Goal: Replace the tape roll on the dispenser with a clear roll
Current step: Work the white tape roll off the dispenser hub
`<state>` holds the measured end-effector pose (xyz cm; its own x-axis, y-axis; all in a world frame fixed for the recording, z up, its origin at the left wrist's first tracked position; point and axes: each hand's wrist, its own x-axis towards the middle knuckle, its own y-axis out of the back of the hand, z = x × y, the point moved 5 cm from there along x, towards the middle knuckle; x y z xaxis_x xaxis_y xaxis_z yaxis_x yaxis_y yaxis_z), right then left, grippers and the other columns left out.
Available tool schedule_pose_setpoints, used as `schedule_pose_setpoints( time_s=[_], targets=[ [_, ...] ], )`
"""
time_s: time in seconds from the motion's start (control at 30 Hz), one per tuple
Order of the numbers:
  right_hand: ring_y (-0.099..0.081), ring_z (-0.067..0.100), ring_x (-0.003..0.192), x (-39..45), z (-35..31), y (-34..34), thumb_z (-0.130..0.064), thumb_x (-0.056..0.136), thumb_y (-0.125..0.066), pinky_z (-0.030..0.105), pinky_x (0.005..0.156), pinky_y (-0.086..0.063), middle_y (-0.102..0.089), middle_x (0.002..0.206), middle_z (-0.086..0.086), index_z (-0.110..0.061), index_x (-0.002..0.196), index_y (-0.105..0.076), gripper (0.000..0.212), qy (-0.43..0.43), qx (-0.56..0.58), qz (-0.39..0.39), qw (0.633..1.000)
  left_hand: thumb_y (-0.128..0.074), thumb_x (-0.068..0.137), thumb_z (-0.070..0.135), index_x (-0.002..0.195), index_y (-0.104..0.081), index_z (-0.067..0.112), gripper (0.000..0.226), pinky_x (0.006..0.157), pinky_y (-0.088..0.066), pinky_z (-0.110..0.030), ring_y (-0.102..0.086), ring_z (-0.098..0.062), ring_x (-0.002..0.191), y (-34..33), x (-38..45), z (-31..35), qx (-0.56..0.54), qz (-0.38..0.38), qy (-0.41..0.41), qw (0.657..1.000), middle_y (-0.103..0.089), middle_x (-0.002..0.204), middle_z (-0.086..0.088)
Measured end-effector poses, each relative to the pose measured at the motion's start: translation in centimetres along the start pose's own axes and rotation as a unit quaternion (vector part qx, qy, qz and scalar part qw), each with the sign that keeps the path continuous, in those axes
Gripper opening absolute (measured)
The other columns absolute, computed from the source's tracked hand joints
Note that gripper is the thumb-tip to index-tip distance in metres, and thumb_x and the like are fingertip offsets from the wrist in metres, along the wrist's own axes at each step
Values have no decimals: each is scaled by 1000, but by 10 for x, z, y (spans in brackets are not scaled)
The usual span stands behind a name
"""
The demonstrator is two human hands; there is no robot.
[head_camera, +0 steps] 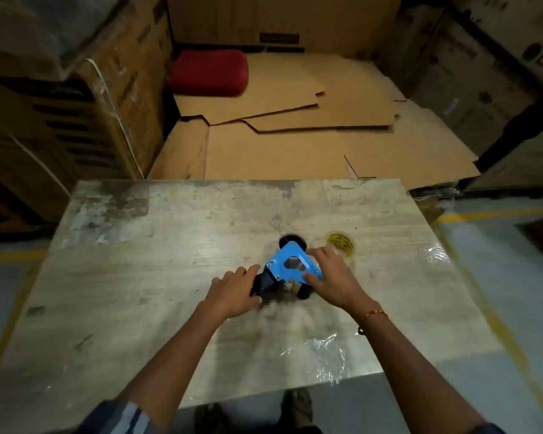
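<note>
Head view, single frame. We see the blue-plated, black-bodied handheld tape dispenser (pixel 290 270) lying on its side on the worn grey wooden table (pixel 138 245), held between both hands. Our left hand (pixel 234 292) is wrapped around the black handle end, fingers curled over it and thumb beneath, so we read it as gripping the dispenser. Our right hand (pixel 329 275) rests against the opposite side, fingertips on the far edge of the blue plate and thumb pressed on its near edge; it pinches the plate rather than closing into a fist. Just beyond the right hand's fingers lies a clear tape roll with a yellow printed core (pixel 342 243), apart from the dispenser and untouched. A dark round spool (pixel 290 241) shows at the dispenser's far tip; whether an old roll remains mounted under the plate we cannot tell, since the hands and motion blur hide it.

We judge the step in hand to be steadying and opening the dispenser, before any fitting of the new roll. The next move calls for the left hand to brace the handle while the right frees the hub, then reaches forward for the clear roll. Crumpled clear film (pixel 323 349) lies beside the right forearm, clear of the work.
</note>
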<state>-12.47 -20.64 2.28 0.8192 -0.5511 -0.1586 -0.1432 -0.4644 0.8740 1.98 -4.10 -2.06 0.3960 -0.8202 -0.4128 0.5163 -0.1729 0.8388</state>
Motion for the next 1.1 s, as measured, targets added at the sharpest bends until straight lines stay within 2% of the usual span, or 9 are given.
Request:
schedule_pose_setpoints(
  time_s=[0.13,0.4,0.53,0.7,0.77,0.83,0.9,1.0,1.1],
  targets=[
    [-45,33,131,-6,24,-23,-29,93,-67,40,108,-40,-42,147,12,-11,146,-47,60,-23,-15,-93,995,-54,93,38,148,-32,27,61,95,-38,-43,-49,-30,122,-20,-3,7,42,57,42,997,-47,139,-4],
    [-47,25,131,0,56,-37,-31,90,-72,41,96,-53,-33,155,4,-27,150,-44,66,92,-6,-74,993,-70,81,26,127,-54,23,48,93,-41,-41,-57,-27,106,-39,3,22,51,175,120,976,-59,119,0],
    [-56,26,122,10,66,-35,-30,89,-75,36,96,-51,-43,148,6,-20,140,-58,55,152,67,-72,983,-84,62,19,104,-63,19,47,69,-49,-40,-63,-31,78,-40,0,26,70,222,148,961,-65,91,-3],
    [-61,23,118,26,58,-9,-26,89,-76,32,97,-52,-59,138,9,-13,124,-70,38,181,164,-24,969,-57,79,34,115,-65,16,41,65,-51,-35,-63,-28,81,-22,-17,27,43,326,69,942,-70,98,-1],
    [-65,19,107,37,45,11,-21,93,-71,26,89,-54,-66,124,5,-11,115,-73,24,211,189,6,959,-48,86,41,108,-68,20,36,56,-50,-32,-63,-23,74,-7,-24,29,79,365,65,925,-70,89,3],
    [-66,17,96,51,36,27,-16,96,-65,34,82,-56,-70,108,3,-11,104,-73,13,232,203,37,951,-43,91,48,94,-70,26,35,50,-48,-31,-65,-22,65,8,-25,25,80,385,80,916,-69,74,5],
    [-67,17,94,63,30,34,-15,96,-64,37,82,-57,-72,106,3,-11,104,-73,13,232,216,49,947,-42,91,58,87,-71,28,42,53,-46,-30,-66,-21,61,22,-24,19,32,386,100,916,-70,67,6],
    [-66,9,107,72,25,33,-17,98,-65,24,89,-57,-67,127,1,-13,116,-74,20,223,288,40,930,-47,87,71,85,-73,29,49,65,-50,-32,-68,-20,64,43,-16,13,-62,329,146,931,-73,68,5],
    [-60,5,119,78,21,25,-25,99,-65,28,95,-54,-59,139,-8,-21,126,-70,28,221,316,40,922,-58,88,62,81,-71,26,39,53,-54,-30,-69,-18,53,57,-7,15,-210,208,157,942,-73,65,-2]
  ],
)
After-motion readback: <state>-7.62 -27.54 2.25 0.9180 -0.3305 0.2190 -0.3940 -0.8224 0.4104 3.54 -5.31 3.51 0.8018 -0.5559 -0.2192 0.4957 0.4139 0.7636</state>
